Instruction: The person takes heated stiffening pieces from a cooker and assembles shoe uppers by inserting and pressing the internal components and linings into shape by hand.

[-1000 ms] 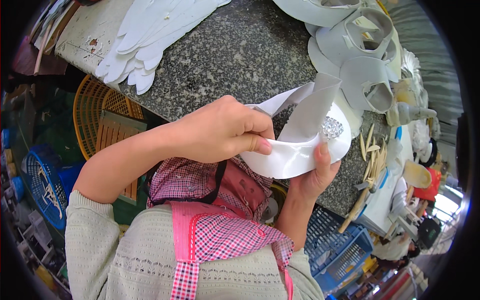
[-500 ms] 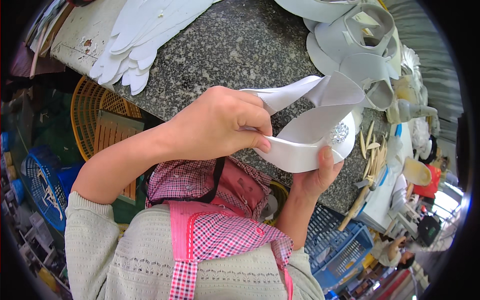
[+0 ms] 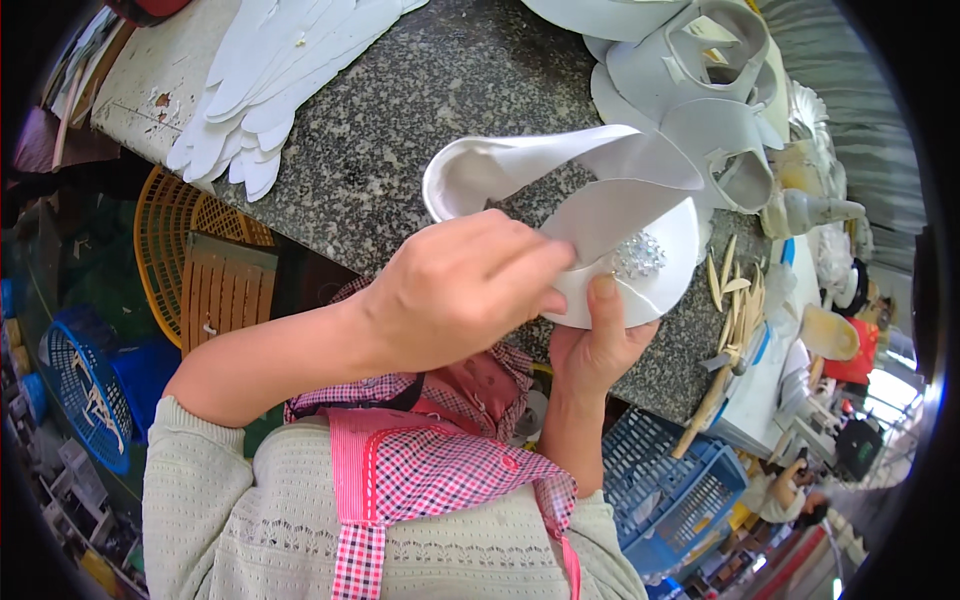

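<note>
A white shoe upper (image 3: 620, 205) with a round rhinestone ornament (image 3: 637, 257) is held over the grey speckled stone tabletop (image 3: 400, 130). Its heel loop opens toward the far left, and the pale grey lining shows inside. My right hand (image 3: 598, 345) grips the upper from below, the thumb pressed on its outside just beside the ornament. With bent fingers, my left hand (image 3: 475, 275) pinches the near side edge of the upper, its fingertips slightly blurred. The back of my left hand hides part of that edge.
White cut pieces (image 3: 270, 80) lie fanned at the far left. More white uppers (image 3: 685, 60) stand stacked at the far right, near a bundle of thin pale wooden sticks (image 3: 738, 310). Yellow (image 3: 160, 260) and blue baskets (image 3: 665, 490) are below the table. A person (image 3: 785, 495) is in the right background.
The upper has turned and shifted left, bringing its heel loop into view. My left hand has slid along its edge toward the ornament; my right hand has moved a little left.
</note>
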{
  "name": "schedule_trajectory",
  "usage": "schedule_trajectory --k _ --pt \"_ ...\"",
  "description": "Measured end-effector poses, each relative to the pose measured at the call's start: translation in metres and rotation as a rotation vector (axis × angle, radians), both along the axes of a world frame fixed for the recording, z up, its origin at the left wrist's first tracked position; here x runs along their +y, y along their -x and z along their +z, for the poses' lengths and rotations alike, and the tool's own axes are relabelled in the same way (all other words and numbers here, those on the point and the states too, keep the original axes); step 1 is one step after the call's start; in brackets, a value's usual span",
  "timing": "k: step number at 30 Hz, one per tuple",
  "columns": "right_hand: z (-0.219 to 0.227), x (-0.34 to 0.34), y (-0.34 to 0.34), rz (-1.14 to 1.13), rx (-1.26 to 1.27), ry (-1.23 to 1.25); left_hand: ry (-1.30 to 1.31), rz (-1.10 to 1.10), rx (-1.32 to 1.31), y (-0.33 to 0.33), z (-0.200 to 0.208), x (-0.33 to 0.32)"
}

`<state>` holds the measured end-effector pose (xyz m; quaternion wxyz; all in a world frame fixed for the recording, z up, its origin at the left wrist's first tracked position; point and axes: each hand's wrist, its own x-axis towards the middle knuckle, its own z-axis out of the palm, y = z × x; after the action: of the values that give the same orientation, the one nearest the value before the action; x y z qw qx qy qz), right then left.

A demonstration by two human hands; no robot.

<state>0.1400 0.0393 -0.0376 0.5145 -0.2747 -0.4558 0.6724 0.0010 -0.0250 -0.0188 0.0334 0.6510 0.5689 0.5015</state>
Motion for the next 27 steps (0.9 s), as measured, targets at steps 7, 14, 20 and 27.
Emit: schedule_trajectory --k 7,14,20,27 --pt "-0.018 0.007 -0.016 -0.042 -0.425 -0.617 0.397 -0.213 -0.166 0.005 -0.001 0.003" --pt "0.011 0.02 -0.018 0.214 0.229 0.274 0.542 -0.328 0.118 0.025 0.014 0.003" --pt "0.01 0.008 -0.013 0.086 -0.016 0.14 0.106 -0.181 -0.004 0.015 0.015 -0.007" --pt "-0.007 0.008 -0.025 0.015 0.068 -0.123 0.329 -0.288 -0.001 0.005 0.012 -0.003"
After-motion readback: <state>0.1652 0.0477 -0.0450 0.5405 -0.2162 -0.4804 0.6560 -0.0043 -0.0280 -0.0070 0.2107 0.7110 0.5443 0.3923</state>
